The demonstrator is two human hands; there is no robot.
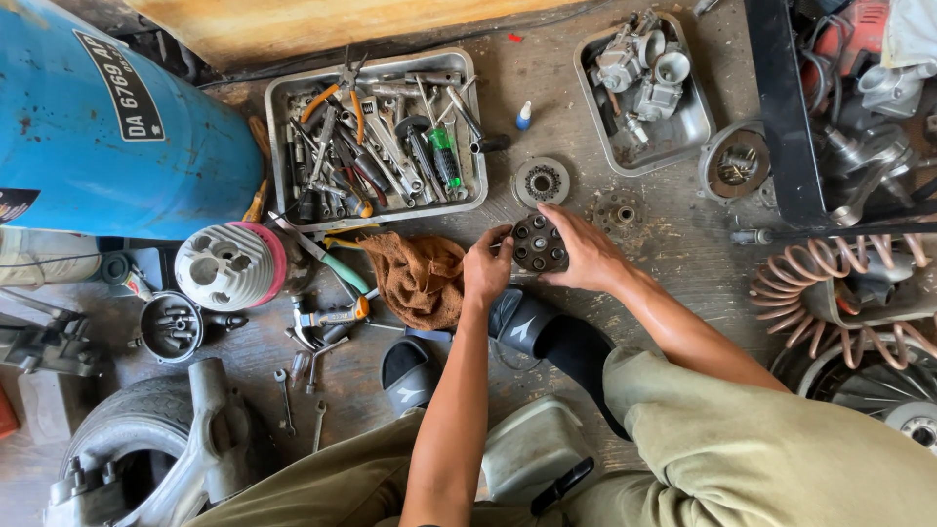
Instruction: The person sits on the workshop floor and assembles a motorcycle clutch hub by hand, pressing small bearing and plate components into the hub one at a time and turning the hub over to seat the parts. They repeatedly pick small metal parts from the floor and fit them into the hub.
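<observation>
A dark, round metal clutch-like part with a ring of holes point(538, 243) is held just above the stained floor, gripped at its edges from both sides: the left hand point(485, 269) is closed on its left rim, the right hand point(584, 249) is cupped over its right. Just beyond it, two smaller toothed discs point(542, 182) are laid out separately (the assembly is judged to be partly taken apart, with this part not yet dealt with). A crumpled brown rag point(418, 276) lies beside the left hand, and a metal tray crowded with spanners and screwdrivers point(278, 98) sits further off.
</observation>
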